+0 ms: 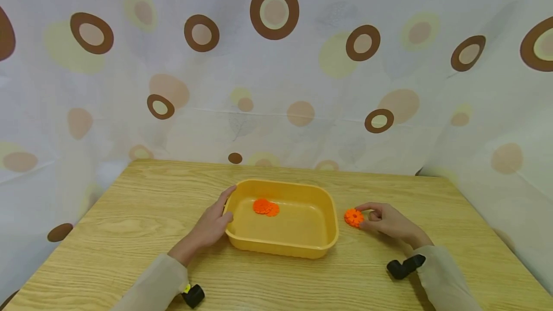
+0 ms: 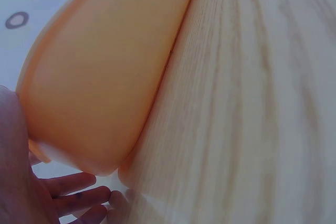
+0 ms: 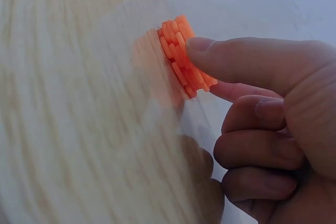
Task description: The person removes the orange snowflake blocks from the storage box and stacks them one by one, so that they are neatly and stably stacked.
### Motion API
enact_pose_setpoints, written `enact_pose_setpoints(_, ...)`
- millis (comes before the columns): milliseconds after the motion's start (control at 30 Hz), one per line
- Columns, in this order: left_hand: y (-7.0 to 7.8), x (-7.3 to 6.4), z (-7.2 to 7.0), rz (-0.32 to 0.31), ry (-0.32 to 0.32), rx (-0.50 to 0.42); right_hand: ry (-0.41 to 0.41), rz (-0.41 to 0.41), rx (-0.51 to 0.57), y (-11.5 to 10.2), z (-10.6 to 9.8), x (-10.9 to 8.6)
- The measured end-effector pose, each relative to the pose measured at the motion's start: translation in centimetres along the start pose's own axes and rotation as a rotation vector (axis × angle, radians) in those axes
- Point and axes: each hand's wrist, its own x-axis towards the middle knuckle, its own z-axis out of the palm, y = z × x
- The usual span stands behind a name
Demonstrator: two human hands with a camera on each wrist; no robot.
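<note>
A yellow plastic basin (image 1: 281, 251) stands on the table with several orange notched plastic discs (image 1: 265, 207) lying flat inside, toward its left end. My left hand (image 1: 211, 224) grips the basin's left end, its thumb over the rim and the fingers along the outer wall. Seen from the left wrist, the hand (image 2: 58, 192) is around one end of the basin (image 2: 105, 77). To the right of the basin, my right hand (image 1: 390, 222) pinches a small stack of orange notched discs (image 1: 354, 217). In the right wrist view, thumb and forefinger hold the stack (image 3: 181, 56) just at the tabletop; the other fingers are curled.
The wood-grain table (image 1: 142, 215) extends on both sides of the basin. A patterned curtain (image 1: 276, 85) hangs behind the table and along its sides. Black wrist-worn devices (image 1: 406, 267) sit at both sleeves.
</note>
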Motion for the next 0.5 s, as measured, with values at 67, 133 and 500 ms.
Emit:
enact_pose_setpoints(67, -0.01, 0.01, -0.01, 0.001, 0.000, 0.000, -0.004, 0.001, 0.004, 0.07, -0.02, 0.00)
enact_pose_setpoints(133, -0.01, 0.01, -0.01, 0.003, 0.000, -0.001, -0.007, 0.001, 0.005, 0.08, -0.02, 0.00)
enact_pose_setpoints(500, 0.12, -0.14, -0.02, 0.001, 0.011, 0.007, -0.017, -0.033, 0.020, -0.22, -0.02, -0.16)
